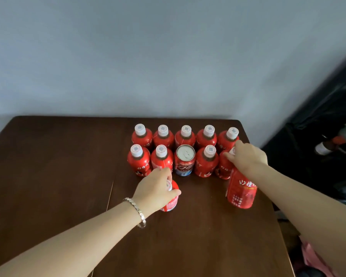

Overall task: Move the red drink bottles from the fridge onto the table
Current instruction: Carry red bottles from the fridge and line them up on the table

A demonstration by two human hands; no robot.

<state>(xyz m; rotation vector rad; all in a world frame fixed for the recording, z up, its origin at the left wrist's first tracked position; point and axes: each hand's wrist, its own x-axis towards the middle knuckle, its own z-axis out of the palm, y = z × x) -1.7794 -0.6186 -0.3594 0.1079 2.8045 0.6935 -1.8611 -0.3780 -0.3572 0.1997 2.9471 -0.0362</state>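
Observation:
Several red drink bottles with white caps stand in two rows on the dark wooden table; a red can sits in the middle of the nearer row. My left hand grips the cap of a red bottle standing in front of the rows. Over on the right, my right hand holds the top of another red bottle, upright near the table's right side. Both caps are mostly hidden by my fingers. The fridge is out of view.
A grey wall stands behind the table. Dark furniture with clutter lies to the right, past the table's right edge. Pink cloth shows at the lower right. A seam runs across the tabletop left of my left hand.

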